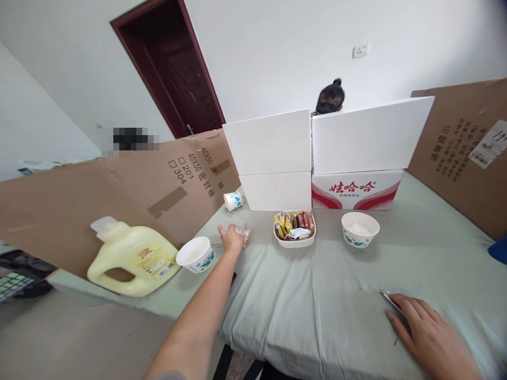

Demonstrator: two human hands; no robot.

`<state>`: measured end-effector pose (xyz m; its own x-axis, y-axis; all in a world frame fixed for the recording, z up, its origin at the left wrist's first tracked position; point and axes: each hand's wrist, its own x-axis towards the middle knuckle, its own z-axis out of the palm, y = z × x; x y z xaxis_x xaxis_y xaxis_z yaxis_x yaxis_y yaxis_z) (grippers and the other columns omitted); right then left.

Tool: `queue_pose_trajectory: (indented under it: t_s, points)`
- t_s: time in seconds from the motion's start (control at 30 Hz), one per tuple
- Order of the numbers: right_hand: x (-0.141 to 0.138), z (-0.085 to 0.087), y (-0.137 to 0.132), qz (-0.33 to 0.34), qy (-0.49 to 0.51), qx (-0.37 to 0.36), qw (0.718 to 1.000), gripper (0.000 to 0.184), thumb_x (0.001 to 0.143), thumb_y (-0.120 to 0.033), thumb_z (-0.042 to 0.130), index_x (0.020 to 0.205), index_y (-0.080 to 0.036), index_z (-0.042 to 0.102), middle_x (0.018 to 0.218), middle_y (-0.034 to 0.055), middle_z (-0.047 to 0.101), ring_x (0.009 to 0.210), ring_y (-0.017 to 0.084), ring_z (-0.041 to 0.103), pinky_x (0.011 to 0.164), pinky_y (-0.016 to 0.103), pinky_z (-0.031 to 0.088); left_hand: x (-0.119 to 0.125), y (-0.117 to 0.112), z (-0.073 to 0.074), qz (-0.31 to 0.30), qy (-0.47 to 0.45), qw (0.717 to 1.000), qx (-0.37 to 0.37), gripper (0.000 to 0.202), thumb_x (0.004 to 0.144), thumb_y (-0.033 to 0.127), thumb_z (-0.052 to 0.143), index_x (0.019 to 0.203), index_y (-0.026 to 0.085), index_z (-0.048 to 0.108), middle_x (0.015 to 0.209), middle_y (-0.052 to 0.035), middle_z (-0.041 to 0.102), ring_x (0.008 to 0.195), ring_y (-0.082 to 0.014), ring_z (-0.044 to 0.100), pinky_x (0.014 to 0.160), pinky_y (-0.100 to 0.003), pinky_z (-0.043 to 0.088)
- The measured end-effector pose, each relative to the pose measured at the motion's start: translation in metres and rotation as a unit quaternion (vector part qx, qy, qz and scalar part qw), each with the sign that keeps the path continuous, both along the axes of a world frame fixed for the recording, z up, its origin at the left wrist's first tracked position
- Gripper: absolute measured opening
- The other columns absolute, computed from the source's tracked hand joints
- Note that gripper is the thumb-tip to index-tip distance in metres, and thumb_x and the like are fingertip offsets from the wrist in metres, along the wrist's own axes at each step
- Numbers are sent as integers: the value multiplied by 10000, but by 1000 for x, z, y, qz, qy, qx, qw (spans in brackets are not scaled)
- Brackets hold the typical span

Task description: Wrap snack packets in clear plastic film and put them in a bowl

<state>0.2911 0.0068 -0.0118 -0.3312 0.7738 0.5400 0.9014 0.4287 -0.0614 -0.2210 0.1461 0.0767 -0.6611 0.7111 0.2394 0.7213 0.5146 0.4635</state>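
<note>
My left hand [232,239] reaches out over the left half of the table, its fingers bent against a small clear packet [246,238] with yellowish-brown contents. Part of the packet is hidden behind the hand. A white paper bowl [196,254] with a blue leaf pattern stands just left of that hand. At the right, my right hand [430,330] rests low over the cloth, closed around a thin silvery object [388,298] whose tip sticks out to the left. What kind of tool it is I cannot make out.
A white tub [295,243] holds several wrapped snacks. Another patterned bowl [360,232] with something white inside stands right of it. A paper cup [233,201] lies tilted behind; a yellow jug [134,258] leans left. White boxes [273,190] and cardboard sheets [186,184] wall the table; a person sits behind.
</note>
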Motion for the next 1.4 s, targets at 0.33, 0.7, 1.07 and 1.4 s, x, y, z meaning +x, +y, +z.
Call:
queue_pose_trajectory:
  t_s: [0.33,0.7,1.07,1.4]
  points:
    - [2,2,-2,-1,-5,-17,1000,325,956,-364,393,1145,-207,605,998,66,673,895,228,614,820,390,477,88,-68,-4,-265,-87,958,-65,147,652,141,739,782,190,693,787,-11,677,760,-166,626,704,-230,452]
    - [-120,58,-18,162,79,-79,981,303,932,-136,407,1170,-235,566,1030,57,653,930,203,594,801,337,501,180,-143,-71,-370,-256,877,168,525,730,196,685,1222,211,500,1031,-52,565,870,-174,575,751,-295,492]
    - [-92,27,-12,61,50,-56,995,376,867,-69,401,1153,-215,596,1003,82,595,884,213,573,765,346,490,173,-148,-60,-486,-183,845,130,627,665,-3,569,1233,253,500,1250,-71,482,971,-179,566,821,-322,512]
    - [-102,38,-26,65,155,-36,985,661,825,-468,618,1394,-229,380,1382,145,449,1249,322,435,988,509,414,172,-141,-61,-502,-221,824,142,209,845,176,569,1009,229,688,1004,-50,521,842,-156,579,717,-278,516]
